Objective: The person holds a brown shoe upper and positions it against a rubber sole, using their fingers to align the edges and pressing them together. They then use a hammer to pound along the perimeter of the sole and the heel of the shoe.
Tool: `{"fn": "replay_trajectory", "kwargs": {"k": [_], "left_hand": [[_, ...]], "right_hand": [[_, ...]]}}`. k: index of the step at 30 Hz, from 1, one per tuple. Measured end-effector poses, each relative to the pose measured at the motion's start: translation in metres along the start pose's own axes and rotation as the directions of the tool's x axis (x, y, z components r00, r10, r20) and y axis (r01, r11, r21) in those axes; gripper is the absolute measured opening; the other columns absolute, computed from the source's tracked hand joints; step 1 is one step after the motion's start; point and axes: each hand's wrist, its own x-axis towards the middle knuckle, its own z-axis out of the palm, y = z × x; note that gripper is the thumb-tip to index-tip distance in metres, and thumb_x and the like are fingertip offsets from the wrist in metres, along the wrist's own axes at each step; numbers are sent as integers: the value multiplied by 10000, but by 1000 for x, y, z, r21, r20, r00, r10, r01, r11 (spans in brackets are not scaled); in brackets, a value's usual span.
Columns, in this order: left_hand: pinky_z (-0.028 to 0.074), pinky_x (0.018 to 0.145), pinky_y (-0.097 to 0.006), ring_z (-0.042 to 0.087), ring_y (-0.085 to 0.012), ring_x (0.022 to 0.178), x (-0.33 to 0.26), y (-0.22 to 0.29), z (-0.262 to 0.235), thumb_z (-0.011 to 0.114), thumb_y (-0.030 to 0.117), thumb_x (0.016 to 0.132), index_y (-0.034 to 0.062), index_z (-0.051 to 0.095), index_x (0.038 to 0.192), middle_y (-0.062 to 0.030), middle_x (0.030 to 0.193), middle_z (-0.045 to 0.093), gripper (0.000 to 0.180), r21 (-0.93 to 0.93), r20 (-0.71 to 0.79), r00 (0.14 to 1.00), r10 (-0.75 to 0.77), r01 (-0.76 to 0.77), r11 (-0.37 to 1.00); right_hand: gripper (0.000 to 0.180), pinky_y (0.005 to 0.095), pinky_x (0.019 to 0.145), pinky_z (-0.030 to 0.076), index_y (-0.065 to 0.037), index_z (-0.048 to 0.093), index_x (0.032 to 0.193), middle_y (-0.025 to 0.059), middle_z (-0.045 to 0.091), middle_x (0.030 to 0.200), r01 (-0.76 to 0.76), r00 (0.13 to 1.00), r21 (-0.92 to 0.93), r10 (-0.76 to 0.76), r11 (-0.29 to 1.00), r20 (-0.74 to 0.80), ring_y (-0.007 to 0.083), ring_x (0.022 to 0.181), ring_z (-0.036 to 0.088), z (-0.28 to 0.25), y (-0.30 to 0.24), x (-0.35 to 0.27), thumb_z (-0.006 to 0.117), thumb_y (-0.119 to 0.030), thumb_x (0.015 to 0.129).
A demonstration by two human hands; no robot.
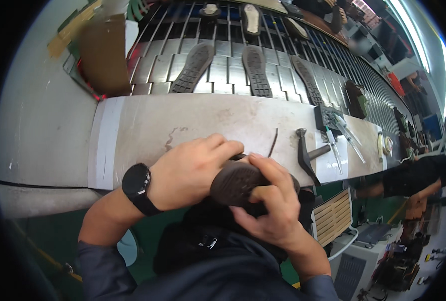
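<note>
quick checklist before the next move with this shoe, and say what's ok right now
1. Right hand gripping the dark shoe: ok, thumb and fingers are on it.
2. Left hand hold: cannot tell, its fingertips are at the shoe but partly hidden.
3. A hand free for a tool: not ok, both are busy at the shoe.
4. Hammer loose on the table: ok, right of the shoe, unheld.
5. Shoe's inside: cannot tell, hidden from this view.

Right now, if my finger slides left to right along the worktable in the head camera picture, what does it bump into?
White strip on the table → black wristwatch → left hand → dark shoe sole → right hand → hammer → syringes.
</note>
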Motion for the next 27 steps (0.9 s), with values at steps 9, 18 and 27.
{"fn": "replay_trajectory", "kwargs": {"k": [9,18,27], "left_hand": [[441,1163,-419,563,-297,1364,-41,-20,68,761,688,894,-25,444,1576,-176,1525,527,1036,-696,-344,881,-326,-6,718],[496,1073,-437,580,-342,1270,-35,-11,74,792,853,720,-36,507,1488,-211,1416,528,1209,-561,-505,812,-294,-50,826],[501,1061,-452,590,-372,1254,-37,-11,74,856,795,698,-26,536,1466,-215,1368,571,1169,-538,-545,783,-301,-51,842]], "right_hand": [[725,475,959,586,-58,708,1308,354,624,1410,-10,999,-26,11,1000,38,440,1169,711,-3,-4,4,965,-37,630],[707,479,981,584,-76,751,1319,346,615,1427,-28,990,-225,59,974,130,458,1192,685,10,-15,3,959,-39,645],[713,469,966,598,-70,738,1347,352,607,1435,-35,988,-254,73,966,139,459,1193,679,16,-21,6,966,-44,671]]}}
